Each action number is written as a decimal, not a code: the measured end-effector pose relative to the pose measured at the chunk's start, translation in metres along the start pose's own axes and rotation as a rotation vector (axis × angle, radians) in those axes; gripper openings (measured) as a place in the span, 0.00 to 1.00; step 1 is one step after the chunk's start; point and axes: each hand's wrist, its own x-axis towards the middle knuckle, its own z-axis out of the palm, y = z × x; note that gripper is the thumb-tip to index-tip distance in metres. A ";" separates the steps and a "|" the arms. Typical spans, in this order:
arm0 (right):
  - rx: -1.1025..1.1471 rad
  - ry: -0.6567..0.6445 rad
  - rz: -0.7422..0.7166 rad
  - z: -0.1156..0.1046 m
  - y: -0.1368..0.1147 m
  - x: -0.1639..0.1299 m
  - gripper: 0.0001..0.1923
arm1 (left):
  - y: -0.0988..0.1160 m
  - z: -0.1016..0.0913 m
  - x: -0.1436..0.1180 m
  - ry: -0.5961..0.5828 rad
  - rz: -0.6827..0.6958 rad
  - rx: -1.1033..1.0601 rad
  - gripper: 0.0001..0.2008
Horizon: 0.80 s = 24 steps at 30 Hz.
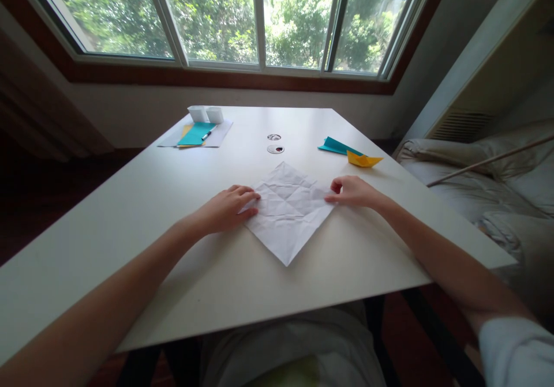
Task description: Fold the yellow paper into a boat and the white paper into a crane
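Observation:
A creased square sheet of white paper (286, 208) lies on the table, turned so that one corner points toward me. Fold lines cross its surface, and its middle is slightly raised. My left hand (227, 208) rests palm down at the paper's left corner, thumb and fingers apart on either side of the tip. At the opposite corner, my right hand (352, 191) pinches the paper's edge between thumb and curled fingers.
Beyond the paper are two round stickers (274, 145) on the white table (194, 295). A teal paper plane (337, 145) and yellow paper boat (363, 160) sit at right. Back left are coloured sheets (197, 134), a pen (208, 134) and white folded pieces (205, 114).

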 end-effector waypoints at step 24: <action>-0.011 -0.144 -0.070 0.005 0.009 0.003 0.19 | -0.020 -0.021 -0.003 -0.129 -0.438 -0.686 0.26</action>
